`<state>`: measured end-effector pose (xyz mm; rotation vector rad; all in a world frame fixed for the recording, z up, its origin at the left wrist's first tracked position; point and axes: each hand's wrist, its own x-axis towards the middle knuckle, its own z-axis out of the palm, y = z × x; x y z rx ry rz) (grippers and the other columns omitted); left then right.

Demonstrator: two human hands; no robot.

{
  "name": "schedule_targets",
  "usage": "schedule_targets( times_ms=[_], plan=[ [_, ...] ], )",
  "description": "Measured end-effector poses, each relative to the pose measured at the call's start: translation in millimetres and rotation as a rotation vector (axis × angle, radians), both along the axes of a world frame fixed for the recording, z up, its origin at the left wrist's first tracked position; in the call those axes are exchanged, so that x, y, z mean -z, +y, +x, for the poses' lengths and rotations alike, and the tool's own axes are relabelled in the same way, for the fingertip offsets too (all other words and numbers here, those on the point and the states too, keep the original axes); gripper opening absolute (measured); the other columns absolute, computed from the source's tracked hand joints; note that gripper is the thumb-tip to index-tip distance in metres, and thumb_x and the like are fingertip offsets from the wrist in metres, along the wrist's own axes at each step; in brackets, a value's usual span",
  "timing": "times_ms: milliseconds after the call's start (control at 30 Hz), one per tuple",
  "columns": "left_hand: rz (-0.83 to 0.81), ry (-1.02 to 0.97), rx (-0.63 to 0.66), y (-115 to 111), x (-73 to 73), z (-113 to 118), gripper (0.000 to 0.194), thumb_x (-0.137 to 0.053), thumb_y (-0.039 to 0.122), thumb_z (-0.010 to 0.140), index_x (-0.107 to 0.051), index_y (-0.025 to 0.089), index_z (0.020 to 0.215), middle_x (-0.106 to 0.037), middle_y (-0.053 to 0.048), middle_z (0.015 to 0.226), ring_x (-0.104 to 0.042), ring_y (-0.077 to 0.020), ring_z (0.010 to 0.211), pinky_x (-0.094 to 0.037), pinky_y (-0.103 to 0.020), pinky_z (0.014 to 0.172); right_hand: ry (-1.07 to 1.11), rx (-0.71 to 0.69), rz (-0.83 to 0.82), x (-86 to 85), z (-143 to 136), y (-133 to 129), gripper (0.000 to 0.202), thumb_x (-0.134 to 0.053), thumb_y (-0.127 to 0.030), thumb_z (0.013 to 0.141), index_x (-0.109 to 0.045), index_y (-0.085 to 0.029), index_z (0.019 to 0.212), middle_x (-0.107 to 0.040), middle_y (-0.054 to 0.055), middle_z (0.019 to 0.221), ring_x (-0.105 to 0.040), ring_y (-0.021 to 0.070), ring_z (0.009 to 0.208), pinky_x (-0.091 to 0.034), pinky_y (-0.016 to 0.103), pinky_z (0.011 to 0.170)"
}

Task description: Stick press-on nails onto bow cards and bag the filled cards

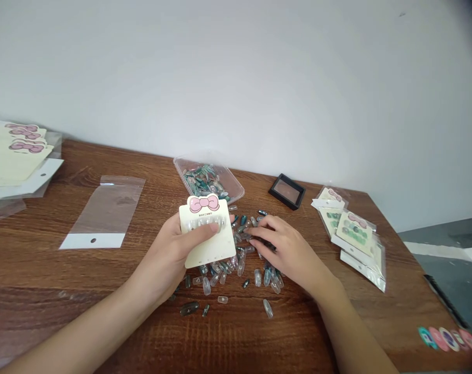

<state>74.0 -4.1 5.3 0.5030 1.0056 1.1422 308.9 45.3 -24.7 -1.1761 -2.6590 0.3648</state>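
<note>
Cream card (210, 252) w/ 1 bow (203, 203), 2 hands (173, 252)

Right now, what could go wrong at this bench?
The left hand has its thumb over the row of nails on the bow card; pressing or sliding might knock one loose.

The right hand is in the loose nail pile, so a sweep could scatter pieces.

The clear tub of nails looks open and sits just behind the card; a bump might spill it.
</note>
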Motion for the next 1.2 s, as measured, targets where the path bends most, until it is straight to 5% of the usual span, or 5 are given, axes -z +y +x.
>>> schedule_targets(
  times_ms=[367, 533, 667, 900, 1200],
  plan=[
    [-0.075, -0.158, -0.021, 1, -2.4, -3, 0.041, -0.068, 0.025, 0.085, -0.066, 0.014, 0.124, -0.073, -0.015, 0.120, -0.068, -0.0321, 0.112, -0.060, -0.036, 0.082, 0.171, 0.006, 0.041, 2.1, -8, -4, 0.011, -0.056, -0.020, 0.096, -0.067, -0.020, 0.094, -0.065, 0.007, 0.100, -0.062, 0.0206, 0.092, -0.051, 0.037, 0.081],
    [-0.136, -0.328, 0.073, -1, -8.3, -8, 0.063, -0.060, 0.023, 0.086, -0.043, 0.012, 0.146, -0.073, -0.020, 0.117, -0.071, -0.0355, 0.105, -0.058, -0.045, 0.086, 0.430, 0.237, -0.095, -3.7, -6, -7, 0.009, -0.061, -0.023, 0.093, -0.067, -0.025, 0.100, -0.073, -0.001, 0.089, -0.068, 0.0157, 0.080, -0.052, 0.030, 0.074],
    [-0.138, -0.367, 0.118, -2, -9.5, -9, 0.070, -0.056, 0.027, 0.089, -0.030, 0.009, 0.152, -0.074, -0.024, 0.111, -0.073, -0.0375, 0.100, -0.057, -0.047, 0.085, 0.567, 0.389, -0.231, -4.0, -6, -7, 0.026, -0.063, -0.031, 0.091, -0.065, -0.027, 0.117, -0.074, 0.000, 0.089, -0.070, 0.0166, 0.078, -0.053, 0.029, 0.070],
    [-0.128, -0.314, 0.080, -2, -8.1, -10, 0.046, -0.054, 0.032, 0.088, -0.058, 0.007, 0.126, -0.075, -0.023, 0.109, -0.072, -0.0388, 0.099, -0.056, -0.045, 0.082, 0.728, 0.492, -0.504, -11.9, -6, 0, 0.024, -0.071, -0.040, 0.082, -0.072, -0.021, 0.097, -0.075, 0.004, 0.087, -0.070, 0.0186, 0.079, -0.055, 0.032, 0.074],
    [-0.136, -0.298, 0.042, 0, -9.5, -7, 0.046, -0.057, 0.034, 0.086, -0.063, 0.008, 0.123, -0.076, -0.021, 0.109, -0.072, -0.0384, 0.100, -0.057, -0.045, 0.081, 0.813, 0.509, -0.576, -10.7, -1, 4, 0.032, -0.077, -0.043, 0.077, -0.072, -0.021, 0.100, -0.076, 0.006, 0.092, -0.071, 0.0195, 0.085, -0.056, 0.033, 0.076]
  ],
)
